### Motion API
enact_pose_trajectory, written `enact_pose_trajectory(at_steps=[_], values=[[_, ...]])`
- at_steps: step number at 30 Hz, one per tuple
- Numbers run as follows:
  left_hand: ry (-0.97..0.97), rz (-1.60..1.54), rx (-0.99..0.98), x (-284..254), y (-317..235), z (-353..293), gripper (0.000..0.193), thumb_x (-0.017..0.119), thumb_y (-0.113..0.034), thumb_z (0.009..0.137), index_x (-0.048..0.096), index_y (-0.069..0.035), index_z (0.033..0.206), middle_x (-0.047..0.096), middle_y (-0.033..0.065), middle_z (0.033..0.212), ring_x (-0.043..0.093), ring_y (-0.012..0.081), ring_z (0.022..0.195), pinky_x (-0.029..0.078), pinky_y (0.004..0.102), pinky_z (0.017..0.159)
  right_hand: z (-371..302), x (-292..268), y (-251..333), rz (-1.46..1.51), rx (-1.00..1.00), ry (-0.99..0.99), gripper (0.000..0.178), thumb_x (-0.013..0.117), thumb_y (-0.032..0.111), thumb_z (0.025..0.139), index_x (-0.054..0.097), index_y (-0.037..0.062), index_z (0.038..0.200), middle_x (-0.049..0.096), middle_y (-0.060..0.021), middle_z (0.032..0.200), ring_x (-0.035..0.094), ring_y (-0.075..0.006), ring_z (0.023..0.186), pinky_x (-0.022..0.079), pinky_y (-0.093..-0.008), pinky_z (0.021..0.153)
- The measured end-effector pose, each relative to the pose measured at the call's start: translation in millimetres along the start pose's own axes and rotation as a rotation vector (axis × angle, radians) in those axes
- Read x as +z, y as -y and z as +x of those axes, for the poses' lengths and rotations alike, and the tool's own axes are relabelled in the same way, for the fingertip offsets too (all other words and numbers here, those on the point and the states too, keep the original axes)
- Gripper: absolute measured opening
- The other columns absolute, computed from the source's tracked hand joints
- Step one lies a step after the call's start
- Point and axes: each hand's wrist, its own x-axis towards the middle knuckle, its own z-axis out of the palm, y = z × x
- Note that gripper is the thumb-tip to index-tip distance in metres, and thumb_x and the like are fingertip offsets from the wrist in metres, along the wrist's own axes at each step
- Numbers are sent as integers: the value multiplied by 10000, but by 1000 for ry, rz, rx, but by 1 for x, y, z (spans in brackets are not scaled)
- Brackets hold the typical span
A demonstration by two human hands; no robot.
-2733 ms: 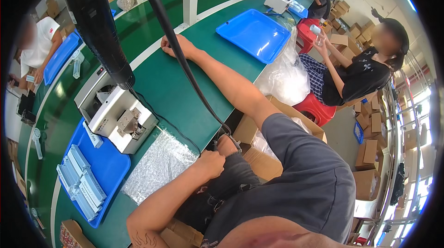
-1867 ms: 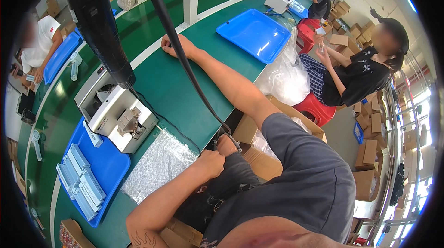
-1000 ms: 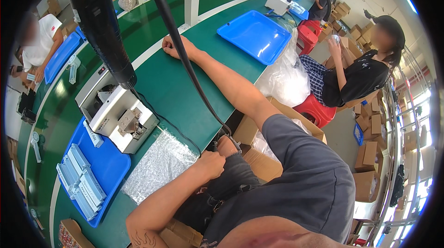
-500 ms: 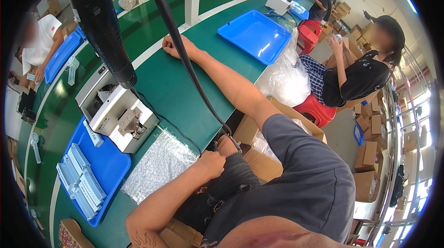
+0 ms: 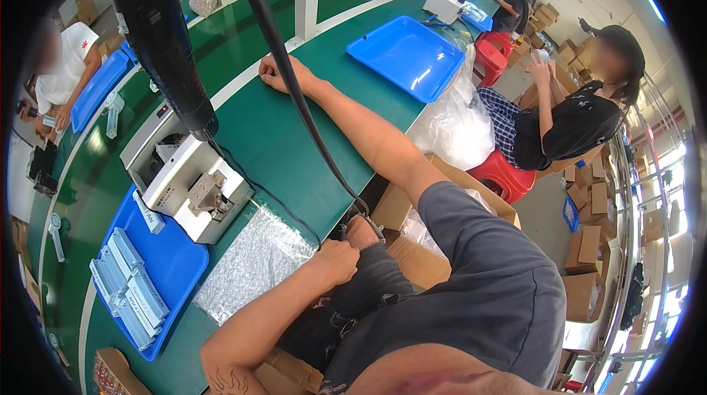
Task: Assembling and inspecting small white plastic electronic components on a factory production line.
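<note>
My left hand is curled into a fist against my thigh, beside the green table's edge, with nothing seen in it. On the green tabletop, my right hand rests with its fingers bent in and no object showing in them. A clear bubble-wrap sheet lies flat near my left forearm. Left of it stands a white bench machine with a metal fixture, below a black cylindrical tool. Several pale blue plastic parts lie in a blue tray.
Farther along the table sits another blue tray. A black cable hangs across the view. Handheld fans lie on the green conveyor. At right, a co-worker sits on a red stool. An open carton stands below the table.
Neither of my hands has moved. The co-worker at the right has shifted the small object in their hands. Items on the conveyor have moved slightly.
</note>
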Motion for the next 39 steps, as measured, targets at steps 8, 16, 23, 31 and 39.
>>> enact_pose_trajectory(at_steps=[8,16,23,31,39], values=[[8,-8,-3,-1,0,0,354,670,-302,876,656,-8,1073,678,187,1014,664,359,990,509,474,857,0,-2,2,-5,-2,-1,127,637,134,792,675,41,870,653,-161,911,664,-321,877,537,-414,795],[21,-11,-12,-1,0,1,362,666,-303,878,654,-9,1088,678,185,1032,662,357,1004,507,474,869,0,-2,2,6,3,11,128,637,135,799,674,39,875,651,-162,923,664,-318,882,538,-412,800],[24,-14,-6,-3,-1,-1,361,666,-302,879,655,-4,1082,678,190,1035,660,356,1012,507,471,872,0,0,-3,9,-2,6,124,637,135,793,675,45,870,654,-155,928,665,-312,881,539,-410,795],[5,-21,-5,-2,-1,0,353,670,-298,876,658,-10,1080,676,183,1029,656,358,1003,500,472,868,-1,-2,-4,35,-32,-17,112,627,132,787,670,50,850,655,-153,918,662,-315,870,536,-412,778],[3,-23,-5,-3,0,-2,359,668,-298,881,655,-8,1092,674,183,1036,653,357,1009,497,466,879,3,-1,-8,-39,-85,-19,119,630,130,779,671,51,858,656,-150,906,663,-314,862,537,-410,770]])
